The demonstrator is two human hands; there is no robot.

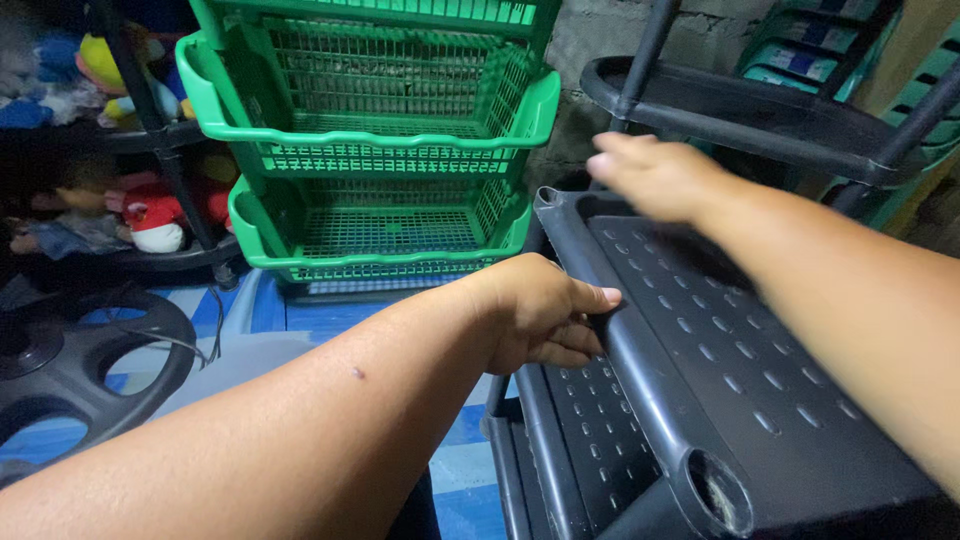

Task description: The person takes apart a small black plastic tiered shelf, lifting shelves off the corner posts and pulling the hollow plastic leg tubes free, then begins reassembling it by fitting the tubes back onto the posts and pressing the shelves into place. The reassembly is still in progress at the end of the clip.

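Nearest to the camera is the black plastic shelf tray with rows of small oval holes (pixel 740 370), tilted, with an open round socket at its near corner (pixel 718 492); a second black perforated tray (pixel 585 420) lies just under it on the left. The left hand (pixel 535 315) is closed on the raised rim of the upper tray, thumb on top and fingers curled under the edge; the forearm comes in from the lower left, wrist almost straight. To do this well, I judge the grip should stay firm on the rim, so the tray does not slip or twist while the other hand works. The right hand (pixel 655 175) is farther, blurred, palm down above the far end of the tray, near the black upright pole (pixel 645 55); its fingers seem loosely apart and hold nothing that I can see. Beyond stand the green stacked plastic baskets (pixel 375 140); at the far left, soft toys on a dark shelf (pixel 150 215).
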